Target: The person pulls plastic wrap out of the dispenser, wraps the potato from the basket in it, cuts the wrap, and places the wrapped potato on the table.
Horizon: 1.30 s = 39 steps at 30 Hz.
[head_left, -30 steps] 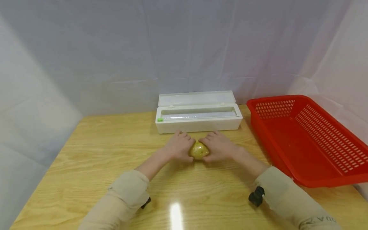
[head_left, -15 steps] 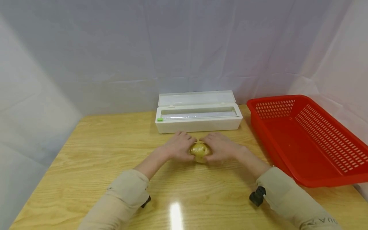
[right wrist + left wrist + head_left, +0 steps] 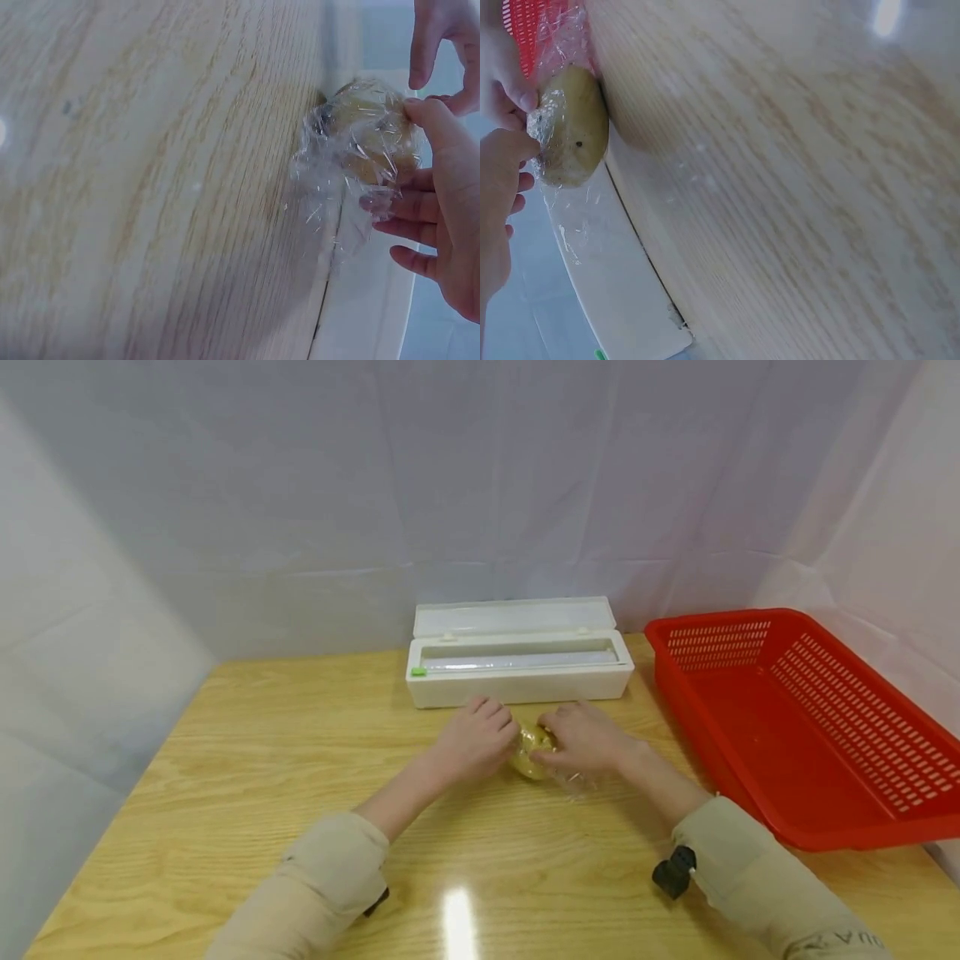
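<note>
Sheeting (image 3: 480,468), pale and creased, forms the backdrop and the sides of the work area. The worktop (image 3: 247,827), finished in light wood grain, extends in front of it. A red basket (image 3: 795,718) with perforated walls stands at the right side of the worktop. A white box (image 3: 521,688) stands at the rear, left of the basket, its lid (image 3: 513,617) raised on the far side. Beige sleeves (image 3: 330,860) cover both forearms, ending short of the wrists. A roll (image 3: 517,661) lies lengthwise inside the box. The left hand (image 3: 477,742) has its fingers bent, thumb and forefinger pinching the clear film (image 3: 319,180) at one side of the potato (image 3: 577,142). The right hand (image 3: 588,739) grasps the potato through the film, thumb against it and fingers behind. The potato is between the hands, just in front of the box; its contact with the worktop cannot be determined. Loose, crumpled film extends past it. A green tab (image 3: 418,672) marks the left front corner of the box.
</note>
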Each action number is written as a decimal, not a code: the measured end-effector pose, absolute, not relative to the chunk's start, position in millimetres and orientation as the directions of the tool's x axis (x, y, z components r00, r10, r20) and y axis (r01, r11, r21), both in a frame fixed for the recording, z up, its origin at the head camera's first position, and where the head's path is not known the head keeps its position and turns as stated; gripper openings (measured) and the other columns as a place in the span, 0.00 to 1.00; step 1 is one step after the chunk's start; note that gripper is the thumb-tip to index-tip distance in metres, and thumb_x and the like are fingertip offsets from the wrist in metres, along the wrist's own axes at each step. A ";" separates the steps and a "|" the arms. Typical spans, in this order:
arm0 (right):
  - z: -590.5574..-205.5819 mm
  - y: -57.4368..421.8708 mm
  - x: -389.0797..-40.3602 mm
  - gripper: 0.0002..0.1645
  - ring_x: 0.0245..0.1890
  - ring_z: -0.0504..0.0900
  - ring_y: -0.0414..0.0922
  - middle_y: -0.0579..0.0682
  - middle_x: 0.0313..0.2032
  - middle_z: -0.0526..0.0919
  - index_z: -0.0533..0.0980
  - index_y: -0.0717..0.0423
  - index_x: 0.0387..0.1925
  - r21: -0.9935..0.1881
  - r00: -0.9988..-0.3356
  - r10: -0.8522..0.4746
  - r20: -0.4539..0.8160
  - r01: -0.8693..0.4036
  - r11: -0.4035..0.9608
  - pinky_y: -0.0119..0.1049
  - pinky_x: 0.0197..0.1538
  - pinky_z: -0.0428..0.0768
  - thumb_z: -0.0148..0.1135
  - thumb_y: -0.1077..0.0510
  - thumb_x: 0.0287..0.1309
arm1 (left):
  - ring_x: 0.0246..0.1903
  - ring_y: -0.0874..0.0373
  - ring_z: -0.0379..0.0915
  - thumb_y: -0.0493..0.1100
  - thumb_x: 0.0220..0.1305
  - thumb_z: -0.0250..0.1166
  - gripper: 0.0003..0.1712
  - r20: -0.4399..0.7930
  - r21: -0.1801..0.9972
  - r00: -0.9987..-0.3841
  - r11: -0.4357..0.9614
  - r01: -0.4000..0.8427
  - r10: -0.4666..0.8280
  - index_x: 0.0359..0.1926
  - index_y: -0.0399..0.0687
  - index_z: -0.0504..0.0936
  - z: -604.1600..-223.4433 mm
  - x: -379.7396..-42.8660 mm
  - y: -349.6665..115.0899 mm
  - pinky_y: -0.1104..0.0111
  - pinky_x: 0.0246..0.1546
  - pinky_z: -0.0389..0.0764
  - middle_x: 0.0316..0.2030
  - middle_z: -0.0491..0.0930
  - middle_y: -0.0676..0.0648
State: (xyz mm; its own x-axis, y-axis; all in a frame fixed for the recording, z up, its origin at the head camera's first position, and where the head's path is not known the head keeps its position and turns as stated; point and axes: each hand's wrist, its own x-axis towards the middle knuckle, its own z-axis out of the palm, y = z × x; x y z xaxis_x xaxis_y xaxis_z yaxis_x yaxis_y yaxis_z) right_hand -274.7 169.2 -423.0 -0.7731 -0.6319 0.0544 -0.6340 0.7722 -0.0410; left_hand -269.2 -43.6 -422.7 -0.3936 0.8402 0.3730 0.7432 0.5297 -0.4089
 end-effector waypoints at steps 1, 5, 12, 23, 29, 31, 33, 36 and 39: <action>-422.6 169.3 -274.8 0.30 0.39 0.76 0.49 0.49 0.35 0.80 0.75 0.59 0.42 -0.030 -0.775 -0.629 0.055 -0.631 0.775 0.47 0.50 0.69 0.54 0.36 0.57 | 0.43 0.54 0.71 0.47 0.58 0.62 0.09 0.377 -0.419 -0.377 0.519 0.745 0.846 0.36 0.48 0.79 -423.6 -268.5 -43.4 0.62 0.52 0.67 0.36 0.78 0.50; -421.9 171.7 -275.4 0.26 0.31 0.75 0.47 0.44 0.22 0.74 0.73 0.53 0.26 0.010 -0.790 -0.610 0.063 -0.610 0.792 0.45 0.45 0.70 0.52 0.35 0.58 | 0.47 0.53 0.72 0.49 0.56 0.63 0.13 0.372 -0.425 -0.322 0.468 0.774 0.871 0.40 0.49 0.81 -428.5 -266.8 -42.0 0.61 0.54 0.66 0.41 0.80 0.50; -422.8 179.3 -274.1 0.27 0.19 0.68 0.42 0.42 0.14 0.67 0.67 0.49 0.15 -0.006 -0.812 -0.581 0.057 -0.582 0.813 0.39 0.34 0.67 0.50 0.36 0.60 | 0.50 0.53 0.70 0.54 0.56 0.63 0.23 0.292 -0.393 -0.369 0.462 0.795 0.882 0.49 0.47 0.79 -433.9 -263.4 -38.3 0.57 0.58 0.64 0.46 0.78 0.50; -421.0 188.2 -262.4 0.22 0.41 0.78 0.54 0.54 0.35 0.79 0.74 0.58 0.40 0.014 -0.828 -0.553 0.086 -0.554 0.832 0.49 0.45 0.72 0.49 0.43 0.63 | 0.53 0.51 0.69 0.52 0.58 0.62 0.26 0.272 -0.362 -0.392 0.471 0.804 0.879 0.54 0.44 0.75 -433.9 -263.7 -28.5 0.57 0.60 0.62 0.51 0.76 0.47; -421.7 193.5 -259.8 0.25 0.48 0.75 0.56 0.60 0.45 0.78 0.70 0.64 0.52 -0.014 -0.796 -0.600 0.083 -0.603 0.798 0.52 0.52 0.71 0.53 0.50 0.61 | 0.46 0.52 0.73 0.47 0.58 0.62 0.19 0.349 -0.346 -0.338 0.456 0.820 0.874 0.48 0.42 0.76 -440.4 -266.7 -22.1 0.61 0.53 0.69 0.44 0.77 0.45; -422.6 195.6 -259.3 0.27 0.50 0.74 0.56 0.60 0.47 0.77 0.69 0.64 0.54 -0.027 -0.787 -0.612 0.073 -0.615 0.788 0.52 0.53 0.69 0.55 0.51 0.58 | 0.44 0.52 0.73 0.45 0.58 0.62 0.18 0.366 -0.333 -0.325 0.449 0.829 0.872 0.47 0.41 0.76 -442.6 -267.5 -19.5 0.63 0.51 0.71 0.42 0.77 0.45; -424.1 197.2 -259.2 0.29 0.51 0.73 0.55 0.60 0.48 0.77 0.68 0.64 0.56 -0.029 -0.783 -0.618 0.070 -0.621 0.784 0.52 0.55 0.68 0.58 0.53 0.55 | 0.43 0.52 0.74 0.44 0.58 0.62 0.16 0.377 -0.312 -0.327 0.452 0.836 0.866 0.46 0.41 0.76 -443.6 -267.9 -18.0 0.63 0.50 0.72 0.41 0.77 0.44; -426.2 197.9 -258.5 0.35 0.53 0.72 0.55 0.59 0.50 0.75 0.64 0.63 0.60 -0.020 -0.779 -0.624 0.064 -0.626 0.779 0.52 0.55 0.68 0.61 0.55 0.50 | 0.43 0.53 0.74 0.42 0.59 0.60 0.15 0.369 -0.301 -0.342 0.459 0.836 0.864 0.47 0.41 0.76 -442.8 -268.7 -17.4 0.63 0.49 0.72 0.42 0.76 0.45; -428.0 197.9 -257.8 0.44 0.54 0.71 0.55 0.58 0.53 0.73 0.59 0.61 0.64 -0.022 -0.782 -0.621 0.060 -0.623 0.782 0.54 0.56 0.67 0.66 0.52 0.47 | 0.44 0.54 0.73 0.42 0.60 0.59 0.15 0.359 -0.326 -0.334 0.452 0.830 0.872 0.48 0.42 0.76 -442.3 -269.5 -17.0 0.63 0.50 0.72 0.43 0.76 0.45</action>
State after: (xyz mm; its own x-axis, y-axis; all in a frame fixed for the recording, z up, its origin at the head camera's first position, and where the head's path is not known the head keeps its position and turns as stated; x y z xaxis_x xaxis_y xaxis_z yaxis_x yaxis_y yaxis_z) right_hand -257.8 197.9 -428.0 -0.7816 -0.6209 0.0597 -0.6229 0.7820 -0.0222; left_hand -269.5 -17.0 -442.3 -0.3339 0.8716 0.3588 0.8301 0.4523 -0.3262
